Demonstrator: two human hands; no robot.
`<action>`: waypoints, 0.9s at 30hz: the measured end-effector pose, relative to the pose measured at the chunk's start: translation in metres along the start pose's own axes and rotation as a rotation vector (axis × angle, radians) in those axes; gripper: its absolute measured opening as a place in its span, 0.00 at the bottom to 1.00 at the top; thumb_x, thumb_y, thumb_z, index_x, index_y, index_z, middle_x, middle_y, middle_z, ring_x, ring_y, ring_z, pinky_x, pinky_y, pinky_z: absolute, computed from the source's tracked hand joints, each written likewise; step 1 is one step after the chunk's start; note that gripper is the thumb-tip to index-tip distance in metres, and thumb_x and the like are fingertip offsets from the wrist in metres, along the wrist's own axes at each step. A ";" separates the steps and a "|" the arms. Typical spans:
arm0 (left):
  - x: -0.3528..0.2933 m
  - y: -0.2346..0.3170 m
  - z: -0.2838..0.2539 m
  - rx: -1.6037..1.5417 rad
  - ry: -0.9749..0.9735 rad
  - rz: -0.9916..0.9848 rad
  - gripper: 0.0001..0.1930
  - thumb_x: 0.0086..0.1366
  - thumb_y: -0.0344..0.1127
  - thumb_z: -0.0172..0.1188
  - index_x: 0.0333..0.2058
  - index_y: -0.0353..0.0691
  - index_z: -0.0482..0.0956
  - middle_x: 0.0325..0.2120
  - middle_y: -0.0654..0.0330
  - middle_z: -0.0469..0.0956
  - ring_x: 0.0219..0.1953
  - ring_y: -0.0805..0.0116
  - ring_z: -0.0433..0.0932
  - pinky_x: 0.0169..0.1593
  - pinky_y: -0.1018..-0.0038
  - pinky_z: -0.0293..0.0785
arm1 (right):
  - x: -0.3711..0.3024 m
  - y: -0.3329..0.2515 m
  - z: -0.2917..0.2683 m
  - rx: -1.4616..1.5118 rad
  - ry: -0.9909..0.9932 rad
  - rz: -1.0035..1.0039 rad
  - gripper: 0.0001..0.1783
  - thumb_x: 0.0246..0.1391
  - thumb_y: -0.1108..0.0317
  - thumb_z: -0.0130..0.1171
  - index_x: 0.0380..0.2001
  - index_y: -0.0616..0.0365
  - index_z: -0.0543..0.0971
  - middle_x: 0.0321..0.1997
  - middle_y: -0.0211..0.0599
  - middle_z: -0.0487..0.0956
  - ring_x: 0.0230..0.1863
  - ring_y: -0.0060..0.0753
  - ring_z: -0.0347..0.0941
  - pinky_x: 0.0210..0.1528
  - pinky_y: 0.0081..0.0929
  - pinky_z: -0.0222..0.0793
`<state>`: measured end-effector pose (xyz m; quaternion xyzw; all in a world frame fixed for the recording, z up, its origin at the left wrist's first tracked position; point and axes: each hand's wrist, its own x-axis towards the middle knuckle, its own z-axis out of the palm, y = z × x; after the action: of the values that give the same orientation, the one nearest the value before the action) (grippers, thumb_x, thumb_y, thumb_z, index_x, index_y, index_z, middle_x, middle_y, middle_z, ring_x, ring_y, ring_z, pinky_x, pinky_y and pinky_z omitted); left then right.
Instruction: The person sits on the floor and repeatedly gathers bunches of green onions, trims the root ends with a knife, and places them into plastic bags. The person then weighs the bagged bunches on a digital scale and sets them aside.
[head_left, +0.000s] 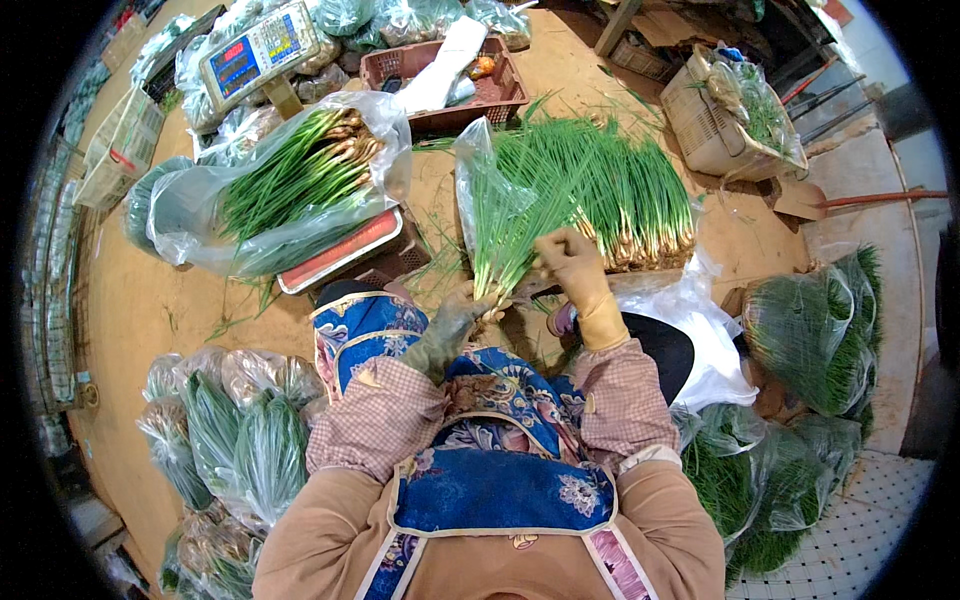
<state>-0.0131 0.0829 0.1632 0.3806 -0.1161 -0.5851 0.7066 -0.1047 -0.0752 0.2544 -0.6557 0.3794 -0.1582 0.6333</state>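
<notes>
The left hand (460,310) pinches a green-onion bunch (500,255) near its roots, at twelve o'clock from the apron (505,492). The right hand (573,264) curls at the bunch's three o'clock, its grip unclear.

Right hand (574,268): fingertips partly obscured by its own curled fingers; contact with the leaves of the held bunch of spring onions (500,245) cannot be confirmed. Left hand (455,318): fingers partly concealed around the root ends. Leaf tips of the held bunch merge with the laid row of onions (650,215) and cannot be separated. Red tray (342,250): largely hidden under the bagged onions (300,175). Orange item (482,67) in the brown crate (450,120): too small to identify. Shovel (805,201): handle cut off by the dark rim. Lower-left bagged bundles (215,555): cut off below
</notes>
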 end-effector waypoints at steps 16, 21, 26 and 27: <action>-0.006 0.009 0.015 0.196 0.127 -0.018 0.11 0.57 0.32 0.55 0.37 0.34 0.70 0.25 0.65 0.73 0.23 0.81 0.68 0.26 0.85 0.65 | -0.005 0.054 0.036 -0.191 -0.118 0.092 0.13 0.46 0.64 0.58 0.26 0.64 0.72 0.17 0.34 0.73 0.15 0.20 0.67 0.14 0.16 0.59; -0.002 -0.002 0.002 0.104 0.207 0.000 0.10 0.57 0.33 0.55 0.35 0.34 0.71 0.24 0.66 0.72 0.23 0.80 0.67 0.25 0.85 0.64 | -0.011 0.040 0.047 0.072 -0.070 0.161 0.12 0.46 0.64 0.57 0.23 0.63 0.71 0.17 0.34 0.73 0.14 0.20 0.67 0.15 0.16 0.60; -0.001 -0.004 0.000 0.240 0.217 0.056 0.09 0.57 0.34 0.55 0.33 0.34 0.70 0.22 0.66 0.71 0.21 0.81 0.66 0.24 0.84 0.63 | -0.010 0.054 0.042 0.176 -0.106 0.191 0.10 0.48 0.65 0.56 0.25 0.63 0.72 0.19 0.34 0.74 0.15 0.20 0.67 0.17 0.16 0.62; -0.001 -0.004 0.001 0.298 0.233 0.064 0.09 0.57 0.34 0.55 0.33 0.35 0.70 0.22 0.66 0.70 0.21 0.81 0.65 0.23 0.84 0.62 | -0.012 0.049 0.041 0.178 -0.107 0.225 0.10 0.48 0.65 0.55 0.26 0.63 0.72 0.19 0.34 0.74 0.16 0.20 0.67 0.18 0.16 0.62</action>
<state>-0.0165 0.0834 0.1612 0.5423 -0.1306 -0.4908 0.6694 -0.0993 -0.0330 0.2049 -0.5578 0.4005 -0.0843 0.7220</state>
